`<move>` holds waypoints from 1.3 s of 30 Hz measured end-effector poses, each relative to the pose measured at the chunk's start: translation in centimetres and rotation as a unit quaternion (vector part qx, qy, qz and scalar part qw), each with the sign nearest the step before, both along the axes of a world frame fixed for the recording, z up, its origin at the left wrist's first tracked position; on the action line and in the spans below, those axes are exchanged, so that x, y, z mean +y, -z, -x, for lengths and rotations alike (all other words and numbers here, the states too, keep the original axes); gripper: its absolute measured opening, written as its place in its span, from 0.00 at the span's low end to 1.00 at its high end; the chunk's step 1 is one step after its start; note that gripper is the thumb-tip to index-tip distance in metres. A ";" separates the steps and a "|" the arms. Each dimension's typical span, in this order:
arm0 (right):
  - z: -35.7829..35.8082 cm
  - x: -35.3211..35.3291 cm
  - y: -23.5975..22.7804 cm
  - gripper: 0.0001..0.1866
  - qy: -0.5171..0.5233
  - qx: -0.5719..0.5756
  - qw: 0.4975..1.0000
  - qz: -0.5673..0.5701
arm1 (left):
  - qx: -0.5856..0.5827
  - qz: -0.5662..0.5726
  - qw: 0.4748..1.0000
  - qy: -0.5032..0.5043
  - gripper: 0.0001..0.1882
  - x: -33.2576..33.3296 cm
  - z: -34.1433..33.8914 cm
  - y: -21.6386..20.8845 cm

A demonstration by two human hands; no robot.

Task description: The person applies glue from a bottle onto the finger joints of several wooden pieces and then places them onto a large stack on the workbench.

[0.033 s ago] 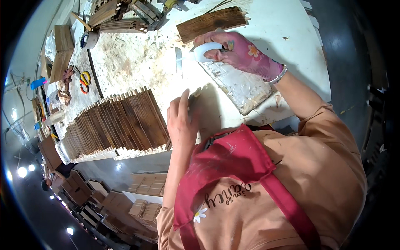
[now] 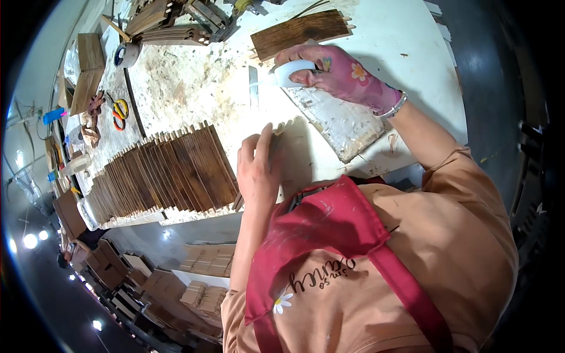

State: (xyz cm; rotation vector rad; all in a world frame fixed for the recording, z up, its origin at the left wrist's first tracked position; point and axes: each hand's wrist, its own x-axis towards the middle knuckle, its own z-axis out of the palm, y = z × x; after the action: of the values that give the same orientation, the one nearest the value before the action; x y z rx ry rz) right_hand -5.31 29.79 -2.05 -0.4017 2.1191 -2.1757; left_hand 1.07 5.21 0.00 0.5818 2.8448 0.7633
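Note:
My right hand (image 2: 344,79), in a pink flowered glove, is closed around a white squeeze bottle (image 2: 288,73). The bottle's thin tip points left over the table. My bare left hand (image 2: 257,170) is closed on a dark wooden board (image 2: 272,147), seen nearly edge-on with a pale peg at its far end. Most of that board is hidden by my fingers and shadow. Left of this hand leans a long row of dark brown boards (image 2: 170,170) with pale dowels along their ends. Beyond the bottle lies another dowelled board (image 2: 300,34), flat on the table.
A glue-smeared white slab (image 2: 338,126) lies below my right hand. A flat metal strip (image 2: 253,88) rests between my hands. Scissors (image 2: 120,113), a tape roll (image 2: 125,55) and stacked boards (image 2: 173,36) occupy the table's left and far side. Cardboard stacks (image 2: 203,300) stand on the floor.
My left fingers have curled slightly, and that hand has shifted a little. The right hand and its bottle stay almost where they were.

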 end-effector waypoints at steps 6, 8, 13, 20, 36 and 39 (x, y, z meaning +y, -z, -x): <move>1.1 0.8 -0.2 0.19 -0.061 0.036 0.994 -0.086 | 0.055 -0.132 0.990 -0.008 0.16 -0.9 -0.1 0.7; 1.4 0.8 -1.2 0.19 -0.089 0.047 0.987 -0.129 | 0.071 -0.192 0.978 -0.038 0.12 -1.7 -0.6 1.1; 1.5 -0.9 -2.9 0.16 -0.213 -0.008 0.960 -0.184 | 0.078 -0.223 0.970 -0.061 0.05 -1.7 -1.2 1.3; 1.9 -1.4 -3.1 0.15 -0.251 0.015 0.939 -0.234 | 0.080 -0.253 0.960 -0.083 0.02 -1.6 -1.2 1.9; 1.8 -2.3 -2.3 0.14 -0.248 0.038 0.936 -0.248 | 0.044 -0.261 0.961 -0.081 0.04 -2.2 -1.3 2.0; 1.9 -2.4 -2.6 0.15 -0.253 0.030 0.931 -0.263 | 0.042 -0.259 0.961 -0.082 0.04 -2.1 -1.3 2.0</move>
State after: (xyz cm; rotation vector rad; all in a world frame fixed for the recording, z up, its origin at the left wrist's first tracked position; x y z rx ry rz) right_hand -7.20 27.34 0.55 -0.8481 2.1953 -1.2796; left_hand 2.39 3.08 -2.02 0.4417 2.7850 1.5725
